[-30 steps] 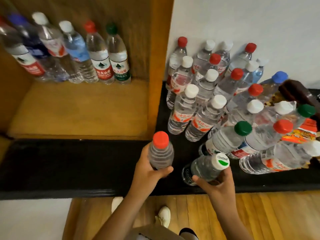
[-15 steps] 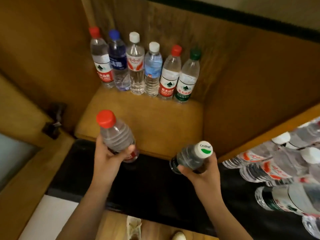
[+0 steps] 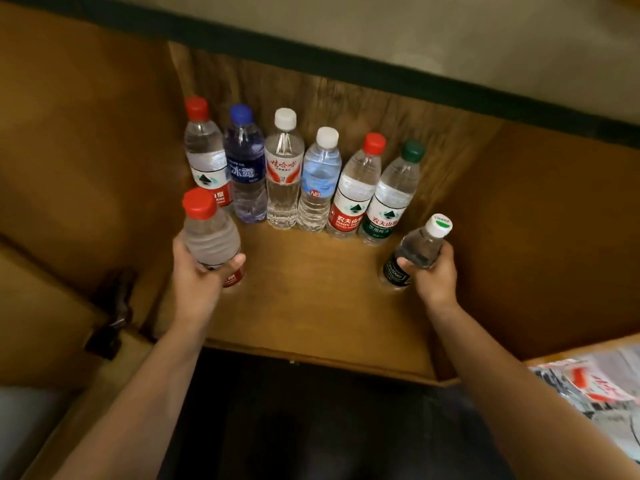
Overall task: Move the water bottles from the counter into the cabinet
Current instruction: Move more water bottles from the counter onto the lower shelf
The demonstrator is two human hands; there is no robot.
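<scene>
Nearest, a dark bench (image 3: 311, 410) runs below two bare forearms reaching into a wooden cabinet (image 3: 311, 306). Blurred shapes at the right edge are probably more bottles (image 3: 595, 386). Left hand (image 3: 197, 282) wraps a red-capped bottle (image 3: 211, 237); right hand (image 3: 434, 275) wraps a white-capped bottle (image 3: 415, 254). Both bottles sit low over the cabinet floor, tilted. Behind them, a row of six bottles (image 3: 298, 174) stands upright against the back wall. Set down tilted or pushed too far, either bottle could topple the row.

Both arms extended, left hand (image 3: 198, 275) and right hand (image 3: 437, 271) gripping.
</scene>
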